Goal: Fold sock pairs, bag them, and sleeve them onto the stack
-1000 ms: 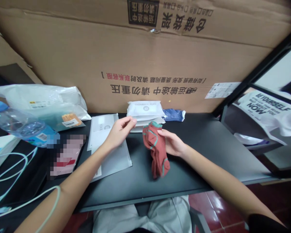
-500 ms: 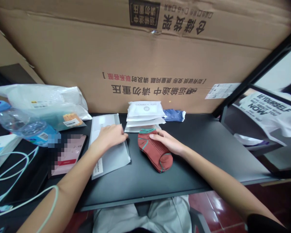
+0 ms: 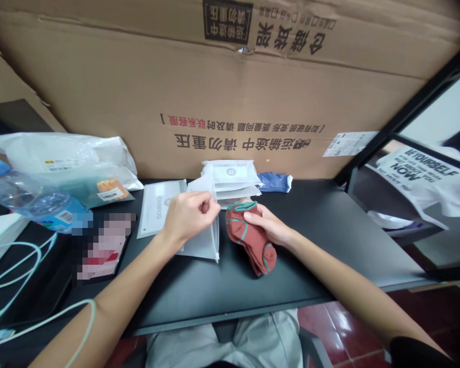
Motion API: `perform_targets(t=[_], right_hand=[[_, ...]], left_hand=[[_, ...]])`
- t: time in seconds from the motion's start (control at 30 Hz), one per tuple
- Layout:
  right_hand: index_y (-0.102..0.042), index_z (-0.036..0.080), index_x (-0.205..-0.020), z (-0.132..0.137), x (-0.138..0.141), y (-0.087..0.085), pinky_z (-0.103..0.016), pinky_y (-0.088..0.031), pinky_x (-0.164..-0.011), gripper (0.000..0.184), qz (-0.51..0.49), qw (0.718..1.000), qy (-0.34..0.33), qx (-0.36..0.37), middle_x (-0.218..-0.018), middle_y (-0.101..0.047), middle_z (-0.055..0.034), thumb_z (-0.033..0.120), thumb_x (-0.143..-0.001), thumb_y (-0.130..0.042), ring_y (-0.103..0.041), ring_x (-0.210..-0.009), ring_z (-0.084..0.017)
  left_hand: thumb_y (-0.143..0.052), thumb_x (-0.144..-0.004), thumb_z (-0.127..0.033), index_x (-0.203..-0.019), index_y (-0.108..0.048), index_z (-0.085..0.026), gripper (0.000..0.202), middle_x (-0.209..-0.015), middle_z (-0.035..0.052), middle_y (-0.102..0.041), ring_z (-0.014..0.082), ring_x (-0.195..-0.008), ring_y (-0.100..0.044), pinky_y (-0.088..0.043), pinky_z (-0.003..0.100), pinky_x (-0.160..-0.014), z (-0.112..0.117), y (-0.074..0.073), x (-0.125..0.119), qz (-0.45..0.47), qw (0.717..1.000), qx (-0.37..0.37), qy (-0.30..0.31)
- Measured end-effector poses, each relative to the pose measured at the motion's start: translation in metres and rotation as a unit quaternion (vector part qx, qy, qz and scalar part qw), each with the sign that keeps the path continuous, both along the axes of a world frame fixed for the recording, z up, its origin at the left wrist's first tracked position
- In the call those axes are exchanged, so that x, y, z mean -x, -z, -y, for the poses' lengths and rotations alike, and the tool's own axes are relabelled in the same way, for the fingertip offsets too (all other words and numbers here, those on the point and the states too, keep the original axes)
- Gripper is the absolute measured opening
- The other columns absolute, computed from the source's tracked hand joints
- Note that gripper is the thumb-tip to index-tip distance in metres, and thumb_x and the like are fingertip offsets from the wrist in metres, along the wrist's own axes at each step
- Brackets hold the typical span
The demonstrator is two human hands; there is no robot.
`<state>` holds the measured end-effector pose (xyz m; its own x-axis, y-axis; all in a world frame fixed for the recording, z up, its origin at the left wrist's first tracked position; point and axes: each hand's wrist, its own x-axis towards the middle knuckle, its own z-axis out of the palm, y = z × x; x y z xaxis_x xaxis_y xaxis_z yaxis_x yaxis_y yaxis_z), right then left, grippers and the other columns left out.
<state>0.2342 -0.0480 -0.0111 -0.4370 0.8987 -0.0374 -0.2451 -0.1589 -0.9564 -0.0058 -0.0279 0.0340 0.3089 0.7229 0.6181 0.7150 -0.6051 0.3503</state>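
Observation:
My left hand [image 3: 189, 217] pinches the top edge of a frosted plastic zip bag [image 3: 201, 245], holding that edge up off the desk. My right hand [image 3: 266, 227] grips a rust-red ankle sock with teal stripes [image 3: 255, 248], which lies partly on the desk. Behind the sock stands a stack of white packaged items [image 3: 230, 176], with folded blue striped socks [image 3: 275, 182] beside it. A flat white packet [image 3: 157, 208] lies left of the bag, under my left hand's reach.
A black desk [image 3: 222, 301] carries everything. At its left are a plastic water bottle [image 3: 34, 202], a white plastic bag [image 3: 65, 156], a pixelated flat item [image 3: 103, 245] and pale cables [image 3: 19, 260]. A large cardboard box [image 3: 214, 87] stands behind the desk. A black metal frame [image 3: 398, 117] stands at the right.
My left hand has lifted and opened the bag's edge, shifting the bag right. My right hand has raised the sock from flat on the desk, and it now stands more bunched.

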Motion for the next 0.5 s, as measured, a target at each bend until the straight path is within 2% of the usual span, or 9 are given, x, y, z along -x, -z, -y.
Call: perform_targets(t=[0.1, 0.2, 0.3, 0.5], right_hand=[[-0.071, 0.023, -0.113, 0.004, -0.002, 0.001, -0.031, -0.055, -0.093, 0.047, -0.046, 0.999, -0.018, -0.019, -0.103, -0.074, -0.0018, 0.049, -0.078, -0.089, -0.071, -0.092, -0.019], [-0.071, 0.023, -0.114, 0.008, -0.002, 0.001, -0.034, -0.055, -0.098, 0.047, -0.044, 0.998, -0.043, -0.029, -0.106, -0.074, -0.0028, 0.050, -0.079, -0.087, -0.072, -0.097, -0.021], [-0.072, 0.023, -0.115, 0.007, 0.001, -0.001, -0.038, -0.051, -0.106, 0.042, -0.008, 0.999, -0.015, -0.035, -0.113, -0.075, -0.0040, 0.049, -0.083, -0.084, -0.071, -0.108, -0.023], [-0.072, 0.022, -0.121, -0.003, 0.007, -0.006, -0.040, -0.046, -0.113, 0.041, 0.066, 0.990, 0.091, -0.080, -0.126, -0.075, -0.0064, 0.048, -0.090, -0.077, -0.068, -0.119, -0.025]], left_hand=[[-0.049, -0.094, -0.022, -0.064, -0.043, -0.019, 0.031, -0.059, -0.0022, -0.049, 0.0114, -0.055, -0.043, -0.030, 0.027, -0.058, 0.005, 0.009, -0.008, -0.023, 0.996, 0.033, 0.083], [-0.043, -0.104, -0.026, -0.075, -0.048, -0.019, 0.030, -0.069, -0.0013, -0.054, 0.0127, -0.061, -0.047, -0.032, 0.027, -0.061, 0.006, 0.017, -0.011, -0.043, 0.986, 0.066, 0.145], [-0.041, -0.107, -0.028, -0.079, -0.048, -0.020, 0.029, -0.073, -0.0005, -0.054, 0.0139, -0.066, -0.048, -0.034, 0.028, -0.065, 0.005, 0.020, -0.011, -0.033, 0.986, 0.077, 0.147], [-0.042, -0.106, -0.026, -0.073, -0.038, -0.020, 0.034, -0.067, -0.0023, -0.043, 0.0126, -0.060, -0.040, -0.031, 0.029, -0.063, 0.005, 0.017, -0.010, 0.005, 0.988, 0.069, 0.138]])
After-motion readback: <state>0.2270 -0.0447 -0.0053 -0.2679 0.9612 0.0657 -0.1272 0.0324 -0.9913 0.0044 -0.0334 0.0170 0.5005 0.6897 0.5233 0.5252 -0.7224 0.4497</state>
